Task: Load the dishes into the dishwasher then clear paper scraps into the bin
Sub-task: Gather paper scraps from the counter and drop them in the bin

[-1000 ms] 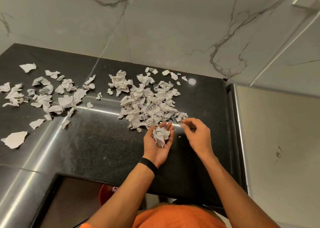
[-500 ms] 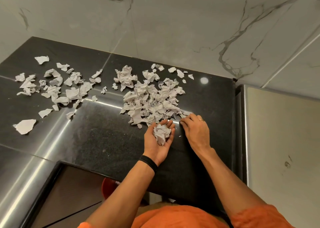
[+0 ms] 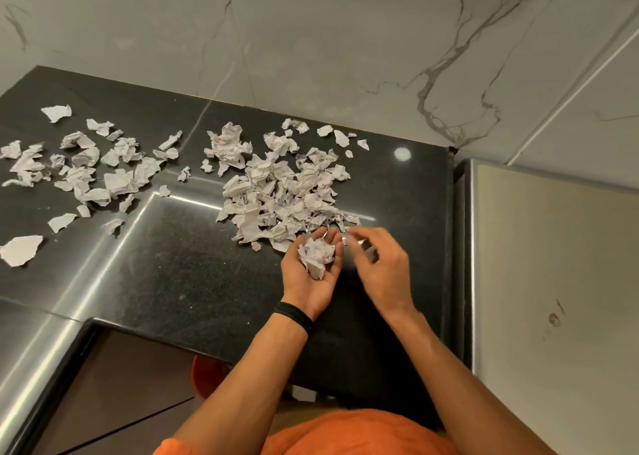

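Observation:
A big heap of torn white paper scraps (image 3: 283, 191) lies on the black counter (image 3: 179, 274), with a second, looser scatter of scraps (image 3: 86, 171) to the left. My left hand (image 3: 311, 274) is palm up at the heap's near edge, cupping a crumpled wad of scraps (image 3: 316, 255). My right hand (image 3: 377, 264) hovers just right of it, blurred, its fingertips pinching a small scrap above the counter.
A marble wall (image 3: 311, 39) backs the counter. A steel appliance top (image 3: 553, 281) adjoins the counter's right edge. Below the counter's front edge a red bin (image 3: 204, 375) shows partly. Single scraps lie at the far left (image 3: 20, 250).
My right hand went down flat onto the counter beside the heap, then lifted toward the left palm with a small scrap. My left hand kept cupping the wad.

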Tool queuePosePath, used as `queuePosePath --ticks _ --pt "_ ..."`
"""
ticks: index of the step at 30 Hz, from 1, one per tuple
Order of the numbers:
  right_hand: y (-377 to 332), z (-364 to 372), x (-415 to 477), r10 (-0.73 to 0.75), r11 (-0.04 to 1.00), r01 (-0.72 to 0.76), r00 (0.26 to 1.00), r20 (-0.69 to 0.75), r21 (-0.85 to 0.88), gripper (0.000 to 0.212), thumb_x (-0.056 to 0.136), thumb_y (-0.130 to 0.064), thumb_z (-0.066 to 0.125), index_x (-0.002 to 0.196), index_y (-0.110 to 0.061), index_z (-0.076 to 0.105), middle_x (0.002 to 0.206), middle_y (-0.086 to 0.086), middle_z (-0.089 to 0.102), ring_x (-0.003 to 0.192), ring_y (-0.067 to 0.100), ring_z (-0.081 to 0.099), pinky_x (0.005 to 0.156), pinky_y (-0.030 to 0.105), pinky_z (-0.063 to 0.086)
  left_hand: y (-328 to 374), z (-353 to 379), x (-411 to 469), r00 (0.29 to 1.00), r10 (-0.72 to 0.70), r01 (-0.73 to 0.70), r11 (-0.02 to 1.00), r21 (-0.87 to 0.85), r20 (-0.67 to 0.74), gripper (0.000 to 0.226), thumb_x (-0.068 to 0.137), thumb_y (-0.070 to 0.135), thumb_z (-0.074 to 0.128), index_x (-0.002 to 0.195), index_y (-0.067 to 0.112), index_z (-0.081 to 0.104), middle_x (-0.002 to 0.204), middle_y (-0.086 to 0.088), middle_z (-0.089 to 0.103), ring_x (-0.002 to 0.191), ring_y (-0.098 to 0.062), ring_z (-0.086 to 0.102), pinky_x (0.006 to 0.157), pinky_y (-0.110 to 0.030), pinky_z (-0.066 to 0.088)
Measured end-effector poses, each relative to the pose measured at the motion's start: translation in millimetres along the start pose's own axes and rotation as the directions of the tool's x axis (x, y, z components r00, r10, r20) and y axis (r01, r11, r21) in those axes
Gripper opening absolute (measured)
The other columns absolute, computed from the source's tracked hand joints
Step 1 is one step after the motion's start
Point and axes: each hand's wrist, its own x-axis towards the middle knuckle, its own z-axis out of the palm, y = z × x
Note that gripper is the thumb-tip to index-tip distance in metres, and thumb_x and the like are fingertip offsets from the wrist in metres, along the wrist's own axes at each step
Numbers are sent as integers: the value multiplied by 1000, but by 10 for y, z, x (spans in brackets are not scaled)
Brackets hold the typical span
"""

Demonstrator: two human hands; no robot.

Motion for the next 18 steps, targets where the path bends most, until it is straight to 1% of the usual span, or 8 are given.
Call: queuePosePath --ticks 3,5,7,10,12,14,16,18 --pt "286 -6 265 140 983 -132 989 55 -128 29 94 -24 72 123 -22 70 113 -12 64 100 5 62 89 36 58 11 -40 -39 1000 20 -20 999 -34 -22 43 102 34 45 121 1 66 131 -19 66 124 -30 61 102 -39 51" --pt "423 34 410 127 966 -83 977 171 -243 41 93 -28 73 133 -22 66 123 -8 61 112 11 58 99 32 51 26 -64 -65 999 34 -36 999 -41 -37 42 102 34 46 121 2 66 131 -19 66 125 -30 61 104 -39 49" --pt "486 92 522 90 940 7 960 267 -341 46 94 -29 72 138 -19 63 128 -1 60 117 18 54 101 27 39 44 -87 -84 998 43 -45 998 -46 -41 43 102 35 46 124 4 65 130 -18 67 123 -30 63 103 -38 50" --pt "463 149 587 3 923 109 957 289 -370 27 96 -22 69 121 -15 72 112 3 65 103 22 56 94 32 45 60 -115 -127 997 62 -64 997 -42 -48 42 102 35 46 124 4 65 126 -18 69 119 -30 64 98 -38 52" --pt "440 135 559 -20 929 113 966 258 -353 16 97 -18 67 109 -14 76 101 2 68 95 19 60 87 33 48 70 -124 -144 996 72 -74 997 -36 -57 42 103 35 46 120 3 66 121 -18 71 118 -30 64 99 -38 52" --pt "405 87 520 71 952 -11 980 188 -305 13 96 -18 69 106 -17 77 99 -3 70 92 12 63 86 28 49 80 -125 -145 995 80 -82 996 -42 -63 42 103 35 45 120 3 66 121 -18 71 120 -31 64 102 -38 50" --pt "347 14 480 240 964 -221 963 125 -149 13 94 -20 73 106 -22 77 98 -12 72 90 2 65 89 25 55 81 -118 -128 994 85 -88 996 -34 -66 43 103 35 45 124 3 65 123 -19 70 123 -31 63 104 -38 49" --pt "253 -52 427 343 936 -351 929 139 37 15 91 -21 77 105 -23 79 98 -15 74 92 -2 68 91 22 56 67 -92 -111 994 86 -87 996 -17 -64 45 103 35 44 127 4 64 125 -18 69 123 -30 63 106 -38 48"
